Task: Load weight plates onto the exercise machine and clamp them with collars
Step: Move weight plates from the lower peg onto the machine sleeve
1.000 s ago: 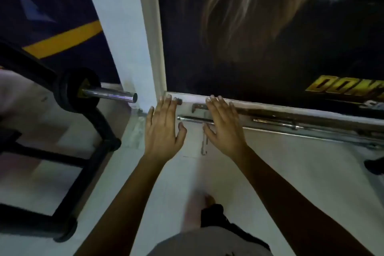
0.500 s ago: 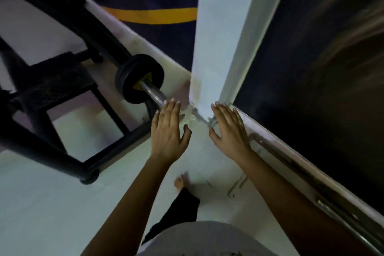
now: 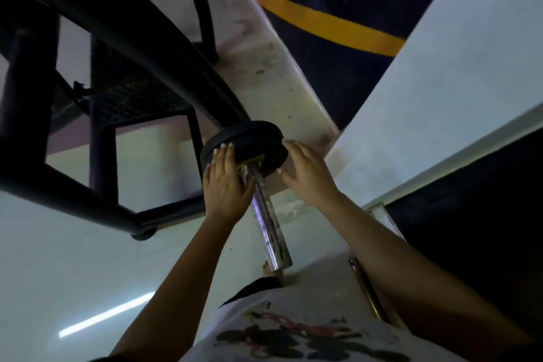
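Note:
A black weight plate (image 3: 258,142) with a yellow hub sits on the machine's chrome sleeve (image 3: 269,223), pushed up against the black arm. My left hand (image 3: 224,182) lies with straight fingers on the plate's left face, beside the sleeve. My right hand (image 3: 307,173) is spread open at the plate's right edge, fingertips at its rim; I cannot tell whether they touch it. No collar is visible on the sleeve.
The machine's black frame (image 3: 97,203) and mesh footplate (image 3: 132,97) fill the left. A white pillar (image 3: 440,73) and a dark wall panel stand to the right. Chrome bars (image 3: 367,291) lie on the pale floor by the wall. My bare foot (image 3: 271,272) shows under the sleeve's end.
The view swung left from the wall to the machine. Both hands moved from near the floor bars up to the plate on the sleeve.

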A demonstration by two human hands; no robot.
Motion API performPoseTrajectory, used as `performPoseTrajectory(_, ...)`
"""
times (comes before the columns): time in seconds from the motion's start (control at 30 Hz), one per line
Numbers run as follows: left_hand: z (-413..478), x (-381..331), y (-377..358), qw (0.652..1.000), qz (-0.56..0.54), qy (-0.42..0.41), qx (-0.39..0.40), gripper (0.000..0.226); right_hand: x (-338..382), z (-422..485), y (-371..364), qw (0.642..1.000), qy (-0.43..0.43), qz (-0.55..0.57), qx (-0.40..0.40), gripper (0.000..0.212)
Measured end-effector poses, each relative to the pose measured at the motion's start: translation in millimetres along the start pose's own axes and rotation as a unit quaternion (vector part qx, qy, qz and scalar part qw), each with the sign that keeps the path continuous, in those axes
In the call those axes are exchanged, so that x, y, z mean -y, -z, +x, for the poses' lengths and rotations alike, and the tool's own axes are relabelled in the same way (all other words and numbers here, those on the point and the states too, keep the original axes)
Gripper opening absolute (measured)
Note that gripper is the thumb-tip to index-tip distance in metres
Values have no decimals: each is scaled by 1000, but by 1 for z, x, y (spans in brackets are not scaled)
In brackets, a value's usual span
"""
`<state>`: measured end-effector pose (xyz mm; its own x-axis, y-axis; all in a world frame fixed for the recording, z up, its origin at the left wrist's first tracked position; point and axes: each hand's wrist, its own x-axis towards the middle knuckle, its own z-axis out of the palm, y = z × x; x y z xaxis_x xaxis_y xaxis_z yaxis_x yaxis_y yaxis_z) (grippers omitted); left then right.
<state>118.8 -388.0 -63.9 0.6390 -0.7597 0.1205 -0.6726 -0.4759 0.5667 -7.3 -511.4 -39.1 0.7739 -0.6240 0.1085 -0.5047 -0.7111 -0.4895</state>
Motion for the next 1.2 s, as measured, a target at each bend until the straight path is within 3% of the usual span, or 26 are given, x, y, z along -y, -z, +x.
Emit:
performPoseTrajectory(0.2,23,21,-11,997,-8,79,12,70,-2,62,-29,994,29,19,108,61)
performPoseTrajectory(0.4,41,33,-1,996,-58,67,12,61,-6,80,-37,995,38,23,88,50)
performPoseTrajectory(0.57,52,49,2,996,-24,20,78,55,-13,88,-32,982,70,-41,172,49)
performPoseTrajectory(0.67,54,52,3,992,-52,31,111,52,-12,84,-31,977,53,-16,207,46)
performPoseTrajectory(1.2,8,31,12,986,-65,20,154,31,9,30,-23,982,16,-49,182,46)
